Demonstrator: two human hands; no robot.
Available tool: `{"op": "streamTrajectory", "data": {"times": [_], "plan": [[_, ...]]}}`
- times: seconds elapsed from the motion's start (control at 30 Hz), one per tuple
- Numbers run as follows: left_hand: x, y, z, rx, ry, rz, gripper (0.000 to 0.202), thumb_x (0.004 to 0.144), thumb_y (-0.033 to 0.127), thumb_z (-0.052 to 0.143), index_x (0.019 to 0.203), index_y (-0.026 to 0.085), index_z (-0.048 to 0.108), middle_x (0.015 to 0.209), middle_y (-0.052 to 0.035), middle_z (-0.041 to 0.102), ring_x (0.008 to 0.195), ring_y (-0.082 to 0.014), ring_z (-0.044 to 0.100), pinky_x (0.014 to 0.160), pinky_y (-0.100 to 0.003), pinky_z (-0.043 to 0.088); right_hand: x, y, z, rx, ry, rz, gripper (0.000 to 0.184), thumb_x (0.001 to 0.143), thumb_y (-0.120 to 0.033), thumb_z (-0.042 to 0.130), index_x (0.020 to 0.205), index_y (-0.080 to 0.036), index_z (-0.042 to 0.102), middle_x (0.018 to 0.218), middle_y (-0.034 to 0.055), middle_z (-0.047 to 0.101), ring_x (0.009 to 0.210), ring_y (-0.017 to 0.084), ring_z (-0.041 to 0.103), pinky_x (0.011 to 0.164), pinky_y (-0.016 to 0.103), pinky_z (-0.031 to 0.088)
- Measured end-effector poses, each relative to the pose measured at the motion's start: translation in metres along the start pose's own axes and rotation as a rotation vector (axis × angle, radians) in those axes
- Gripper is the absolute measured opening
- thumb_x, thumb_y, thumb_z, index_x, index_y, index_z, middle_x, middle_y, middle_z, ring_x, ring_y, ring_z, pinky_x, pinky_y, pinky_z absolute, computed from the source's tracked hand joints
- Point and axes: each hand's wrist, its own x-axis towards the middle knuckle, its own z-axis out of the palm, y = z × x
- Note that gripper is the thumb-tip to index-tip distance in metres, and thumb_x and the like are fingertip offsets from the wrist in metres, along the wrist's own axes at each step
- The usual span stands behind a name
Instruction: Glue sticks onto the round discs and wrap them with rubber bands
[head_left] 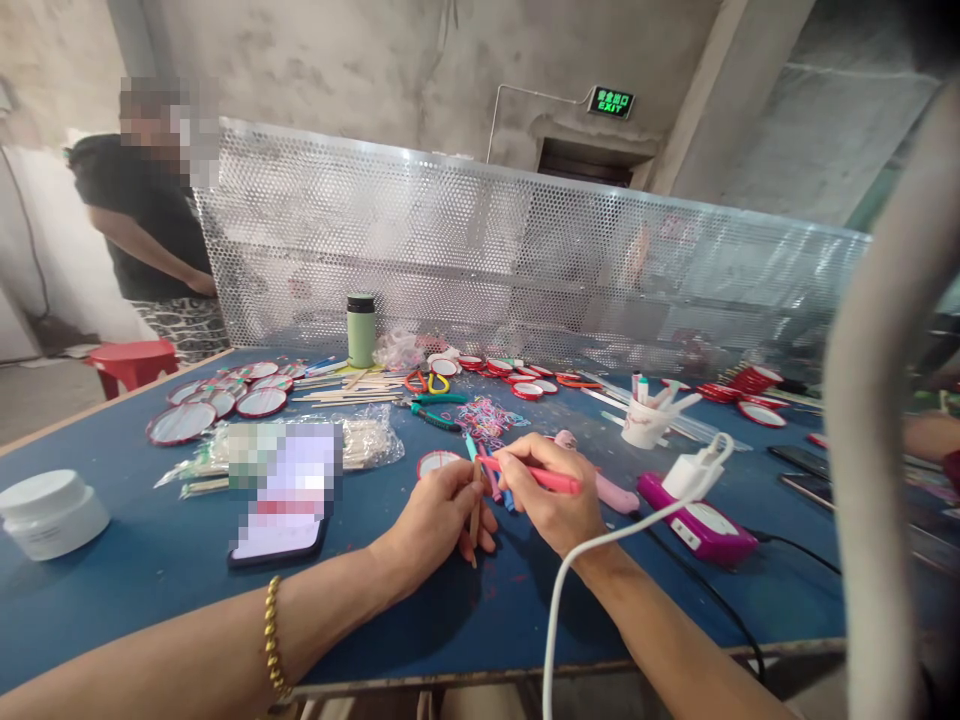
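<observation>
My left hand [431, 510] pinches a thin wooden stick [475, 515] between thumb and fingers, above the near middle of the blue table [375, 620]. In my right hand [559, 510] is a red marker pen [551, 479], its tip end close to the top of the stick; whether they touch I cannot tell. Just beyond the hands lie a teal pen [471, 446], a blue pen [508, 498] and a small red-rimmed disc [436, 463], partly hidden by my left hand. Farther back is a pile of small colourful bits [487, 420].
Green-handled pliers [435, 414], red-rimmed discs [181, 422] and loose sticks [352, 395] lie beyond. A phone [289, 495] and white jar [52, 515] stand left. Rightward are a pen cup [645, 425], purple power strip [697, 525] and white cable [553, 625]. A person [142, 220] stands behind.
</observation>
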Motion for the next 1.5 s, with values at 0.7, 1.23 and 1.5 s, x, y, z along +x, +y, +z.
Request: {"op": "streamTrajectory", "data": {"times": [0.7, 1.23, 1.5], "plan": [[0.0006, 0.0005, 0.0005, 0.003, 0.008, -0.008, 0.023, 0.085, 0.040, 0.055, 0.084, 0.017, 0.052, 0.062, -0.0001, 0.065, 0.048, -0.0142, 0.065, 0.034, -0.017, 0.045, 0.0004, -0.0011, 0.0002, -0.011, -0.007, -0.004, 0.021, 0.087, -0.025, 0.056, 0.069, -0.017, 0.062, 0.057, -0.0003, 0.062, 0.045, 0.010, 0.054, 0.044, 0.020, 0.044], [0.0017, -0.0005, 0.0010, 0.030, 0.015, -0.002, 0.021, 0.085, 0.038, 0.052, 0.083, 0.017, 0.053, 0.061, 0.0001, 0.064, 0.045, -0.0127, 0.063, 0.033, -0.017, 0.045, 0.0007, -0.0019, 0.0005, 0.002, -0.015, -0.018, 0.020, 0.087, -0.024, 0.056, 0.068, -0.018, 0.061, 0.057, -0.0009, 0.063, 0.045, 0.010, 0.055, 0.046, 0.021, 0.044], [0.0039, -0.0064, -0.0002, 0.009, 0.016, 0.014, 0.022, 0.086, 0.038, 0.053, 0.085, 0.016, 0.053, 0.060, -0.0004, 0.064, 0.044, -0.0134, 0.063, 0.032, -0.016, 0.044, 0.0005, -0.0021, -0.0006, -0.001, -0.011, -0.020, 0.021, 0.088, -0.024, 0.055, 0.069, -0.018, 0.062, 0.057, -0.0010, 0.063, 0.046, 0.011, 0.056, 0.046, 0.021, 0.044]]}}
